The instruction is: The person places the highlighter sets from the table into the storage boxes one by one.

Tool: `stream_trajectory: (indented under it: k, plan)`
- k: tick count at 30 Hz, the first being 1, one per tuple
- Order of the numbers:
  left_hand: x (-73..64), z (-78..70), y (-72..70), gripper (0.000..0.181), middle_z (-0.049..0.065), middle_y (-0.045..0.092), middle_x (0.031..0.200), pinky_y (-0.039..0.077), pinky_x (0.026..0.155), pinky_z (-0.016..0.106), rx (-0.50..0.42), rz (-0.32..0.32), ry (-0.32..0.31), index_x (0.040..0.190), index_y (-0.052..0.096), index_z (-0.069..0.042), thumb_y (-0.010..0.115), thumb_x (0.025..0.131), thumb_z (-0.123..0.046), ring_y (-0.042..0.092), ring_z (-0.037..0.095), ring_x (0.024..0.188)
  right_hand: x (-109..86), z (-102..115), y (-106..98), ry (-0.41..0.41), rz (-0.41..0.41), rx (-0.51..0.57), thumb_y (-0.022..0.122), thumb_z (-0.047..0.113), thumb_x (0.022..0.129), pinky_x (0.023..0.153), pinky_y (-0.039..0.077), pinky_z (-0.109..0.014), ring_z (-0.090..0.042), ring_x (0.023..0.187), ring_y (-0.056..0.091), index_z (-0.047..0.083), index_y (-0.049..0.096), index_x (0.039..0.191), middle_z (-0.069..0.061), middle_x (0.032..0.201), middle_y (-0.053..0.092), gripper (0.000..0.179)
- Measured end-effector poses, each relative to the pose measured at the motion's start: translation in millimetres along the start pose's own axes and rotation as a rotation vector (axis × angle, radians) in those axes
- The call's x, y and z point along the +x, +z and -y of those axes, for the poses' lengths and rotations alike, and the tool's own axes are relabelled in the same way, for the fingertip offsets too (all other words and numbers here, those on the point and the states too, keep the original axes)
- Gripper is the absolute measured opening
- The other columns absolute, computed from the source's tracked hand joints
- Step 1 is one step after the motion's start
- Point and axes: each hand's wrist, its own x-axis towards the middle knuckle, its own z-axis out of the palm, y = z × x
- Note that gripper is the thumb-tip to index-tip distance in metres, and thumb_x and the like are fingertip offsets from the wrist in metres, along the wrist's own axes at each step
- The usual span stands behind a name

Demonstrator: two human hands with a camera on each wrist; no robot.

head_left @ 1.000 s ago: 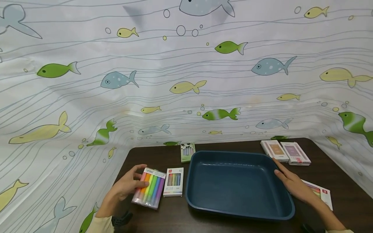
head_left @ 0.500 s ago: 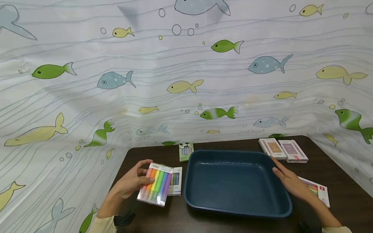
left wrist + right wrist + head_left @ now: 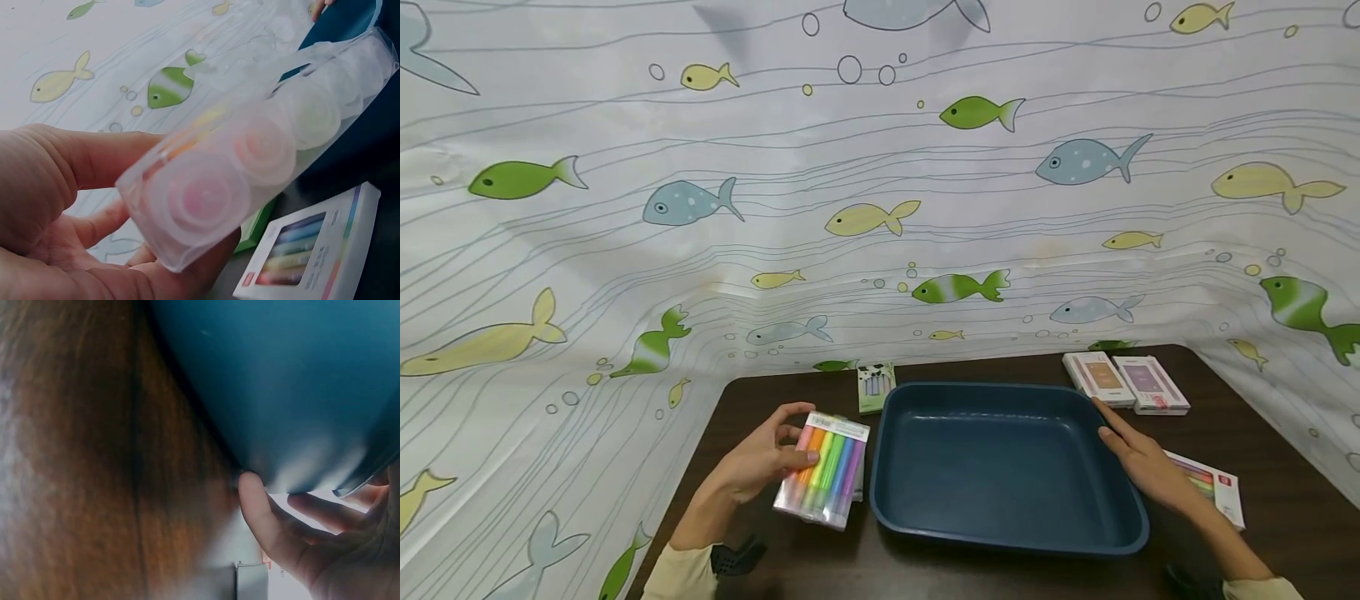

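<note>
My left hand (image 3: 760, 457) grips a clear pack of rainbow-coloured highlighters (image 3: 831, 475), thumb on the front and fingers behind. The pack is tilted, above the table beside the left wall of a dark blue tray (image 3: 1000, 546). In the left wrist view, the round ends of the highlighters face the camera. Below it lies a white box with a window of coloured sticks (image 3: 306, 250), mostly hidden behind the pack in the head view. At the tray's right side my right hand (image 3: 1150, 471) holds the rim, its other fingers against the outer wall.
A green-and-white box (image 3: 876, 388) lies at the tray's back left corner. Two white boxes, one with an orange panel (image 3: 1099, 377) and one with a purple panel (image 3: 1150, 383), lie back right. Another white box (image 3: 1225, 498) lies partly behind the right forearm. A fish-print cloth (image 3: 880, 167) surrounds the table.
My left hand has carried the highlighter pack rightward and slightly up toward the tray, now covering most of the white box. The right hand has stayed on the tray's rim.
</note>
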Motion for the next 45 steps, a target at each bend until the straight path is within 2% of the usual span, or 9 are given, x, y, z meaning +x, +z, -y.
stream_trajectory:
  k: [5, 12, 19, 29, 38, 45]
  plan:
    - [8.4, -2.5, 8.7, 0.081, 0.027, 0.045, 0.12, 0.058, 0.077, 0.047, -0.006, 0.027, 0.006, 0.154, 0.023, -0.011, 0.075, 0.092, -0.004, 0.066, 0.036, 0.094, 0.0, -0.6, 0.0, -0.004, -0.012, -0.004, 0.035, 0.034, 0.113, 0.099, 0.027, -0.074, -0.061, 0.136, 0.028, 0.015, 0.015, 0.165, -0.033, 0.159, 0.021, 0.059]
    - [18.0, -4.7, 17.2, 0.081, 0.026, 0.046, 0.12, 0.058, 0.078, 0.047, -0.01, 0.029, 0.007, 0.154, 0.025, -0.011, 0.075, 0.091, -0.004, 0.066, 0.036, 0.095, 0.4, -0.3, 1.2, -0.011, -0.013, -0.009, 0.035, 0.034, 0.113, 0.099, 0.026, -0.075, -0.061, 0.136, 0.028, 0.014, 0.015, 0.165, -0.034, 0.159, 0.022, 0.058]
    - [23.1, -4.9, 22.7, 0.082, 0.026, 0.047, 0.119, 0.058, 0.077, 0.046, -0.007, 0.037, -0.002, 0.154, 0.025, -0.01, 0.076, 0.09, -0.004, 0.066, 0.035, 0.094, -0.5, 0.0, 2.2, -0.005, -0.019, -0.016, 0.034, 0.034, 0.113, 0.099, 0.026, -0.075, -0.062, 0.136, 0.028, 0.016, 0.015, 0.165, -0.034, 0.159, 0.022, 0.058]
    - [30.2, -9.5, 34.3, 0.082, 0.025, 0.046, 0.121, 0.058, 0.077, 0.045, -0.011, 0.052, -0.006, 0.153, 0.027, -0.011, 0.077, 0.089, -0.004, 0.065, 0.034, 0.094, 0.2, 0.2, 1.6, -0.013, -0.022, -0.02, 0.035, 0.033, 0.113, 0.099, 0.026, -0.076, -0.062, 0.135, 0.028, 0.011, 0.015, 0.164, -0.036, 0.158, 0.023, 0.058]
    - [41.6, -14.6, 45.4, 0.081, 0.024, 0.048, 0.121, 0.058, 0.074, 0.044, -0.018, 0.097, 0.003, 0.154, 0.028, -0.013, 0.076, 0.09, -0.004, 0.067, 0.033, 0.094, 1.3, 0.1, 1.5, -0.023, -0.031, -0.039, 0.035, 0.032, 0.113, 0.098, 0.028, -0.075, -0.061, 0.134, 0.031, 0.011, 0.017, 0.164, -0.035, 0.157, 0.025, 0.058]
    - [46.4, -13.2, 53.3, 0.08, 0.024, 0.049, 0.121, 0.058, 0.073, 0.044, -0.023, 0.127, -0.004, 0.153, 0.03, -0.013, 0.077, 0.089, -0.004, 0.067, 0.034, 0.093, -0.2, -0.9, 2.2, -0.02, -0.031, -0.039, 0.035, 0.032, 0.113, 0.097, 0.029, -0.075, -0.062, 0.133, 0.032, 0.013, 0.016, 0.164, -0.036, 0.156, 0.026, 0.058]
